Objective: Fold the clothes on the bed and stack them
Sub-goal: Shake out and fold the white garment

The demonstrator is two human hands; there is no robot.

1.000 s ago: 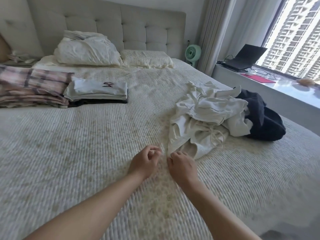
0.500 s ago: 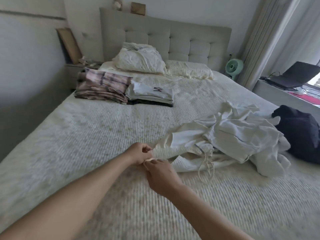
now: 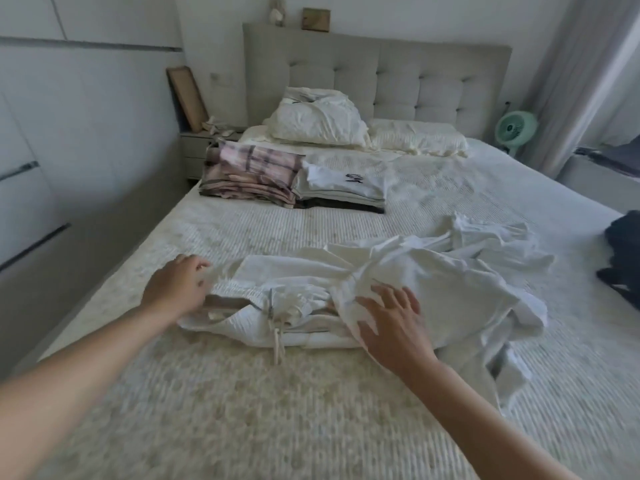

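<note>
The left hand (image 3: 176, 289) curls its fingers round the left end of the waistband of the white drawstring shorts (image 3: 277, 306), while the right hand (image 3: 391, 317) lies with fingers straight and spread, holding nothing, pressing on a white shirt (image 3: 433, 282) draped over the garment's right side. A second ago both hands pinched one bunched corner close together near the bed's middle; since then they have drawn apart and the waistband has been pulled out toward the person, so the piece now lies partly spread, which I judge to be the start of laying it flat for folding. Its waistband runs left to right across the bed (image 3: 242, 410), the opening facing the person, drawstring (image 3: 277, 341) hanging toward the near edge; the legs appear to point toward the headboard, though the shirt hides much of them. Beyond, a plaid stack (image 3: 249, 178) and a white folded stack (image 3: 343, 188) sit side by side, touching, near the pillows (image 3: 318, 123). A dark garment (image 3: 623, 251) waits at the right edge.
</note>
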